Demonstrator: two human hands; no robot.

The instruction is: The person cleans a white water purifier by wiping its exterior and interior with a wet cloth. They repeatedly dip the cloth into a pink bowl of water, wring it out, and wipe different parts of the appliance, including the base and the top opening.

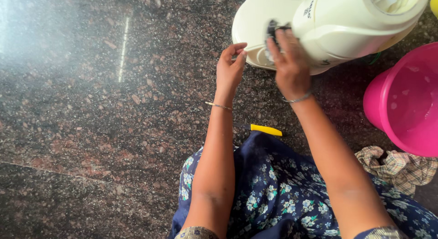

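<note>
The cream appliance lies tipped on its side on the speckled stone floor, top right; my right hand presses a dark grey cloth against its base, fingers clenched round it; my left hand hovers beside, fingers curled, grasping nothing; a yellow-handled tool lies by my knee; a pink bucket stands right, above a checked rag

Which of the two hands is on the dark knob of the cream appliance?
The right hand: its fingers cover the dark knob on the cream appliance. The left hand sits beside the base.
</note>
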